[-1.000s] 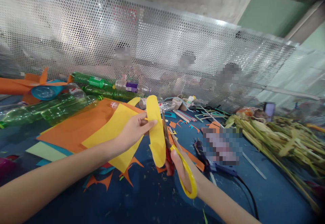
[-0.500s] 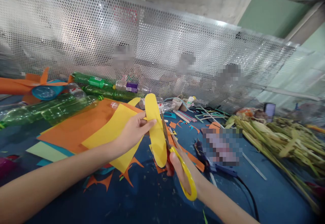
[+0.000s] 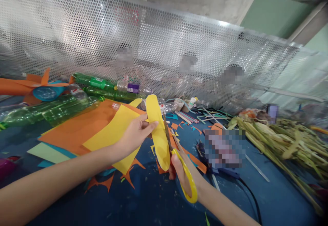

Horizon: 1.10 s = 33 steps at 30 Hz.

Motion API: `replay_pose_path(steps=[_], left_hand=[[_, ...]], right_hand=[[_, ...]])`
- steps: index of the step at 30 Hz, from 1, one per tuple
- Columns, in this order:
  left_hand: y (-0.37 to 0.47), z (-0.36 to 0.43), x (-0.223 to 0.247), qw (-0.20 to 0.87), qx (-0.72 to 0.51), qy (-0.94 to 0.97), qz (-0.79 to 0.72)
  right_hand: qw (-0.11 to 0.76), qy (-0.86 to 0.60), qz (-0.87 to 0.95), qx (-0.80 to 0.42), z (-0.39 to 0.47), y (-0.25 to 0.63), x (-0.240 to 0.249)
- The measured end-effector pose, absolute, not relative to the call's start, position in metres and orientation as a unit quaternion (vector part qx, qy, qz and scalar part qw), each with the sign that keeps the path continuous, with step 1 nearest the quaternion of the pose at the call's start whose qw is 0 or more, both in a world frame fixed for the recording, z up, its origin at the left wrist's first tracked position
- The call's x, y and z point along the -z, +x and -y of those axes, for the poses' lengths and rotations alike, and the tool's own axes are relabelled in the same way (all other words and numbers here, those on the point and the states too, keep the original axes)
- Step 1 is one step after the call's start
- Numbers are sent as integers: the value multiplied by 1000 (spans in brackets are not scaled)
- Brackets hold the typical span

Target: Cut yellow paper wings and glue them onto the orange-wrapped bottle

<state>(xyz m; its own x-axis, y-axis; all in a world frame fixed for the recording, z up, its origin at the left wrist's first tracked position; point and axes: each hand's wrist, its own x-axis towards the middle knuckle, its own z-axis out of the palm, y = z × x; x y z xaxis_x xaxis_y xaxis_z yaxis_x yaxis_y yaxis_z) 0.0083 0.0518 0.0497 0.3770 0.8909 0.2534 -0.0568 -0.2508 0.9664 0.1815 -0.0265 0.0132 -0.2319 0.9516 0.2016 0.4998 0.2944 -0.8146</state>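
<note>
Between thumb and fingers, my left hand pinches a long yellow paper strip with rounded ends, held up off the table. My right hand grips yellow-handled scissors, its fingers through the handles. The scissors' blades lie along the strip's right edge; whether they touch the paper I cannot tell. Beneath my left hand are a yellow sheet and an orange sheet. Orange scraps with jagged edges lie on the blue table below them.
Green plastic bottles lie at the left by an orange paper shape. A perforated metal panel stands behind. To the right are drinking straws, a blue tool with a black cord, and dried husks.
The lower end of the yellow strip has shifted slightly right and down. My right hand and the scissors have moved very little; my left hand keeps its hold.
</note>
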Motion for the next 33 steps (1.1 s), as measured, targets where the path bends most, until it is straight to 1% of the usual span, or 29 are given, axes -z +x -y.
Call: replay_pose_path(steps=[7, 11, 15, 20, 26, 30, 33], left_hand=[[8, -50, -50, 542, -455, 638, -303], [8, -50, -52, 528, -455, 639, -326], [9, -50, -53, 529, -456, 625, -348], [9, -51, -52, 534, -464, 616, -347], [8, -52, -50, 525, -464, 621, -351], [8, -53, -50, 526, -459, 623, -353], [9, -52, -51, 550, -457, 612, -339]], right_hand=[[366, -507, 712, -320, 26, 179, -13], [381, -510, 705, -312, 26, 178, -16], [372, -509, 708, -317, 27, 180, -15], [368, -512, 702, -330, 26, 181, -10], [382, -515, 688, -341, 26, 180, -8], [366, -515, 702, -328, 23, 181, -11], [343, -514, 719, -319, 22, 184, -14]])
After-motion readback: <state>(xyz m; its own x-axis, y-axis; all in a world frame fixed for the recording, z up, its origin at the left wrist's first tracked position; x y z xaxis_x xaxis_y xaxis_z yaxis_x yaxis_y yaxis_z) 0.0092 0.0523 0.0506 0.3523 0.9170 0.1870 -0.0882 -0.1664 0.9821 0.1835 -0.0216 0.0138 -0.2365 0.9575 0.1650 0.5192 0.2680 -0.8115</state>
